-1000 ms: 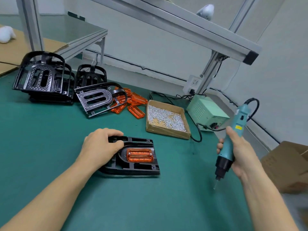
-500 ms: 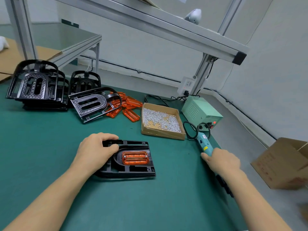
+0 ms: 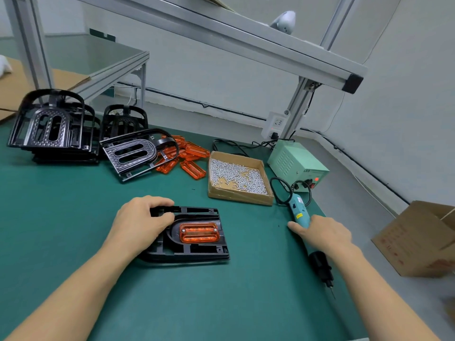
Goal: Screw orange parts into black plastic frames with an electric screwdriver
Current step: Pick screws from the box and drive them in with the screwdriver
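Observation:
A black plastic frame [image 3: 197, 252] lies flat on the green mat in front of me, with an orange part [image 3: 199, 233] seated in its middle and a screw head at each end. My left hand [image 3: 140, 222] grips the frame's upper left edge, thumb curled over the rim. The teal electric screwdriver [image 3: 299, 214] lies on the mat to the right, its black nose and bit pointing toward me. My right hand [image 3: 325, 232] lies over its body with the fingers wrapped round it and the thumb stretched along the mat.
A cardboard tray of screws [image 3: 240, 196] sits behind the frame. Loose orange parts [image 3: 192, 153] and stacked black frames [image 3: 49, 126] are at the back left. A green power supply [image 3: 295, 158] stands at the back right; a cardboard box [image 3: 418, 239] sits off the table's right edge.
My right hand has brought the screwdriver down from upright in the air and laid it flat on the mat. My left hand has kept its grip on the frame.

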A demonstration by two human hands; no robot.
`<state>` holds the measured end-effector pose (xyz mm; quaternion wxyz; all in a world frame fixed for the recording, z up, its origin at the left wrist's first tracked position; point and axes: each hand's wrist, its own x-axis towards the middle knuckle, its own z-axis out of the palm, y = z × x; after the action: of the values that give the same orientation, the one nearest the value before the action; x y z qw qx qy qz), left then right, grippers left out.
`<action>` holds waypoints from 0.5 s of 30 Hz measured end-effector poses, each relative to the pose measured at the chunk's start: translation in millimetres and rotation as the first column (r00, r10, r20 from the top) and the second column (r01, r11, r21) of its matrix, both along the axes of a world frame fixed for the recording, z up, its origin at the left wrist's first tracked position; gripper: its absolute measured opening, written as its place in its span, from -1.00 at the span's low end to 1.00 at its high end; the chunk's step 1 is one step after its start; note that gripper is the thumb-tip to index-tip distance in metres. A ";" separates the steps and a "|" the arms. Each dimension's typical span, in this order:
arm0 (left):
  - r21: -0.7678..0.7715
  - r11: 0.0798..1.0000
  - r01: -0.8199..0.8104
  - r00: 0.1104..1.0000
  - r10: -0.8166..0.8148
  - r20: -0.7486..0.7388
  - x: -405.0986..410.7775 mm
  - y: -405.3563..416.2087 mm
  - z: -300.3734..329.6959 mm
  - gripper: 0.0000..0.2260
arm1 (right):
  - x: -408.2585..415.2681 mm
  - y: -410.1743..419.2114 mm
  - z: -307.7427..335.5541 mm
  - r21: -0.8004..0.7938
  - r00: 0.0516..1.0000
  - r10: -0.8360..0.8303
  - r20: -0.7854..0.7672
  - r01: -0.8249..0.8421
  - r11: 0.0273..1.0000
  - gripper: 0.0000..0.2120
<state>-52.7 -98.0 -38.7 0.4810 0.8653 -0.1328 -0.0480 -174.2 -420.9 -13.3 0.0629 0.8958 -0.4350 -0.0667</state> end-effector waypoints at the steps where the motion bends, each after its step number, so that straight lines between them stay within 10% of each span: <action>1: 0.001 1.000 0.000 1.000 0.000 0.001 -0.2 0.1 -0.1 -0.82 | -0.7 0.5 0.6 0.022 1.000 -0.005 0.012 0.004 1.000 -0.44; 15: 0.000 1.000 0.000 1.000 0.000 0.006 -0.8 -0.1 1.7 -0.79 | -10.3 0.7 13.2 0.176 0.985 0.047 0.166 -0.076 0.982 -0.29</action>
<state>-53.5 -98.1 -37.0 0.4805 0.8655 -0.1340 -0.0455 -184.4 -420.1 -0.1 -0.0521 0.9132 -0.4029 -0.0316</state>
